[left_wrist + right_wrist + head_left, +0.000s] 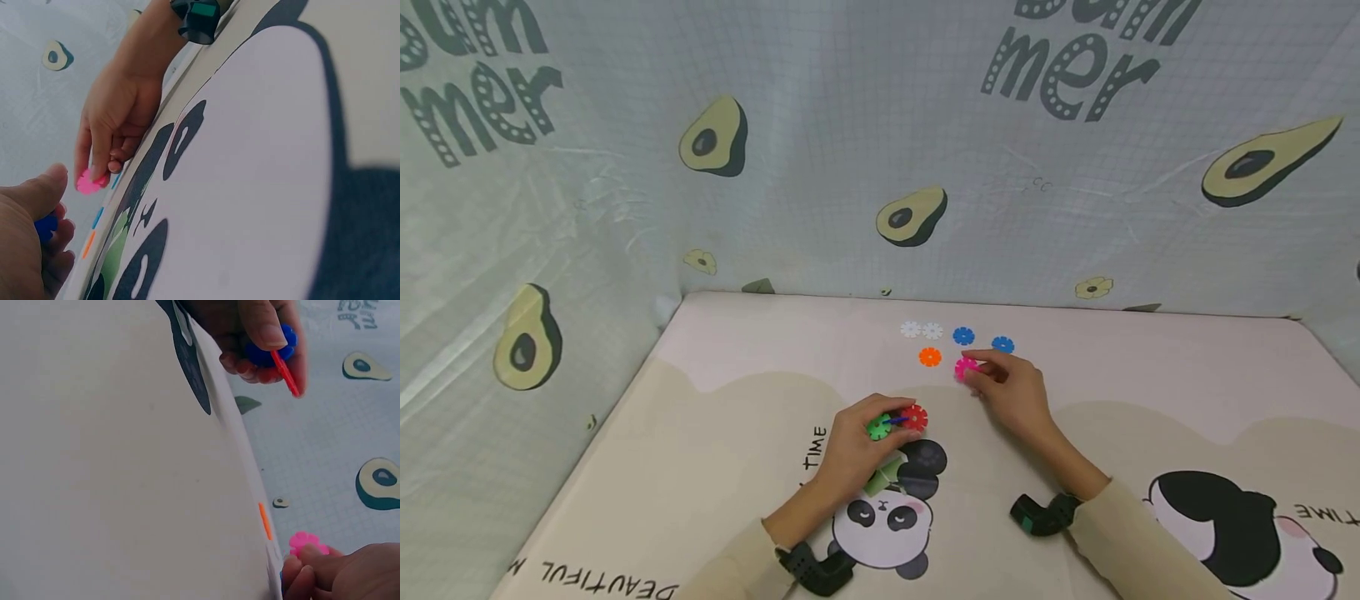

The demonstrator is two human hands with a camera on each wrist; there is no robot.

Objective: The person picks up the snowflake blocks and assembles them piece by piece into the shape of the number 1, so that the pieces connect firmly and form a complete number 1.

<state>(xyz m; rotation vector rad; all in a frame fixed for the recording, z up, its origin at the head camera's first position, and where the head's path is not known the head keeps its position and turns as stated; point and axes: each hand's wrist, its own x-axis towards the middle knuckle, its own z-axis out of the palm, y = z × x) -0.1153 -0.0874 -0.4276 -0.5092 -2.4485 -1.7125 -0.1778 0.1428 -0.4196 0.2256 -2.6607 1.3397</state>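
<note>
My left hand holds a small cluster of joined interlocking snowflake discs above the printed panda. In it a green disc and a red disc face up, with a blue disc set edge-on between them. My right hand pinches a pink snowflake disc between thumb and fingers, further back and to the right. The pink disc and the cluster are apart. Fingers cover part of both.
Behind the right hand lie two white discs, a blue disc and another blue disc. An orange disc lies left of the pink one. The printed tabletop meets a hanging sheet with avocado prints at its back edge.
</note>
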